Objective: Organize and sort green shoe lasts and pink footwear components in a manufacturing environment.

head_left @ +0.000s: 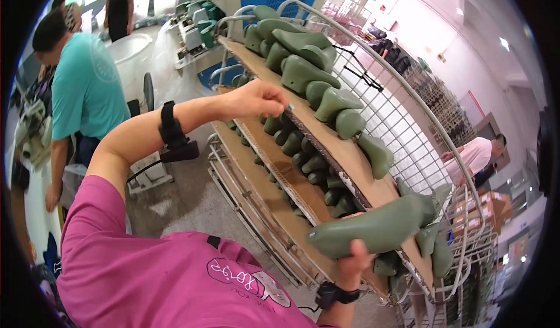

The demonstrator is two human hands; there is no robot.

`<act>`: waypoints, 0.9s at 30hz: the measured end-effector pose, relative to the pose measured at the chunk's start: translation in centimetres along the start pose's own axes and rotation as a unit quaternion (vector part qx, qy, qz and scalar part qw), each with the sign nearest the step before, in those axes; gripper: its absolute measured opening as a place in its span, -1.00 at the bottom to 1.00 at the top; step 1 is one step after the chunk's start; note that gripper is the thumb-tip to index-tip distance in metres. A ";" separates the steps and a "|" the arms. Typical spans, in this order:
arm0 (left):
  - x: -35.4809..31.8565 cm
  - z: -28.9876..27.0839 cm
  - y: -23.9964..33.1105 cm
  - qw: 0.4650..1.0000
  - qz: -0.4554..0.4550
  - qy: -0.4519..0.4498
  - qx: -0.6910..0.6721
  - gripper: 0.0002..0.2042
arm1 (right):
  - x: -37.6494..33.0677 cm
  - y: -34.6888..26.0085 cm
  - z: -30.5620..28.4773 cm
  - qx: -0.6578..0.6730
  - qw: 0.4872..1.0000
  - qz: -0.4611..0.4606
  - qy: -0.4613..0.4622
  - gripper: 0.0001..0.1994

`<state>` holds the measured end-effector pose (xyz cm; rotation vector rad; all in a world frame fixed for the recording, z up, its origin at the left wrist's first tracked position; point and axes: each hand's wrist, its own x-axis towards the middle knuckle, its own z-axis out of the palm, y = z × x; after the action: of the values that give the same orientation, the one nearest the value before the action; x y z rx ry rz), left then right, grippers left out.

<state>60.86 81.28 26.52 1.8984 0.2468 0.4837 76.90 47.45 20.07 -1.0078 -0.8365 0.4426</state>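
- Head view: the right hand is closed around a green shoe last, held just in front of the rack's top shelf.
- The left hand, fingers curled with nothing clearly in them, rests at the shelf edge beside a row of green lasts.
- More lasts sit on the shelf below.
- A person in a teal shirt stands well apart on the left.

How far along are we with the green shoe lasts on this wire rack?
Many green plastic shoe lasts already lie on the wire rack's cardboard shelves. The right hand grips one last; the left hand rests at the top shelf's edge. Bare cardboard remains near that last.
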 end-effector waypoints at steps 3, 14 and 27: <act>5.7 1.4 1.8 0.991 0.069 0.026 0.112 -0.77 | -4.3 3.4 -1.2 -0.139 0.986 0.094 -0.013 -0.43; 18.2 7.4 5.5 0.874 -0.181 -0.097 0.440 -0.50 | -8.4 10.0 -4.0 -0.331 0.888 0.204 -0.248 -0.26; 15.5 6.4 3.5 0.987 -0.139 -0.080 -0.019 -0.67 | -6.1 14.8 -6.0 -0.283 0.873 0.156 -0.366 -0.23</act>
<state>77.35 80.67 31.07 1.8181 0.3864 0.1468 78.52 47.16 3.10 -1.5638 -1.5503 0.9229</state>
